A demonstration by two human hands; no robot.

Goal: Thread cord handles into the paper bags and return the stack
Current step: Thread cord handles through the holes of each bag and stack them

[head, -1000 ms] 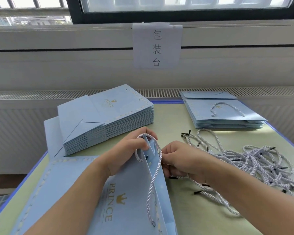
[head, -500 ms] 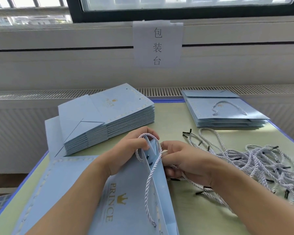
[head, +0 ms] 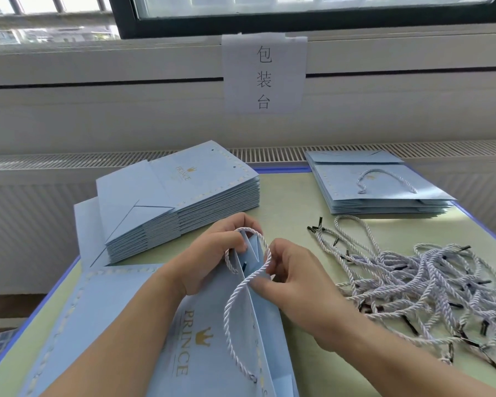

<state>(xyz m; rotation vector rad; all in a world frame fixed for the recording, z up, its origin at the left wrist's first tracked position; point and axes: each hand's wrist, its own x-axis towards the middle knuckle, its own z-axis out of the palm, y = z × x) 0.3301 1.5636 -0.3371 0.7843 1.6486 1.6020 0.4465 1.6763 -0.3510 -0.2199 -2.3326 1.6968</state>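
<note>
A light-blue paper bag (head: 212, 333) printed "PRINCE" in gold under a small crown lies on the green desk (head: 307, 213), its mouth pointing away from the person. The left hand (head: 212, 253) has its grip closed on the bag's top edge, fingers curled over it. The right hand (head: 295, 279) pinches a white twisted cord (head: 241, 290) that loops over the bag's mouth and trails down its face. Behind on the left sits a stack of unthreaded bags (head: 184, 196), also marked "PRINCE"; far right, a stack with handles (head: 378, 184). Loose cords (head: 418, 276) with black tips lie beside the right hand. A paper sign (head: 264, 74) on the wall reads "包装台".
</note>
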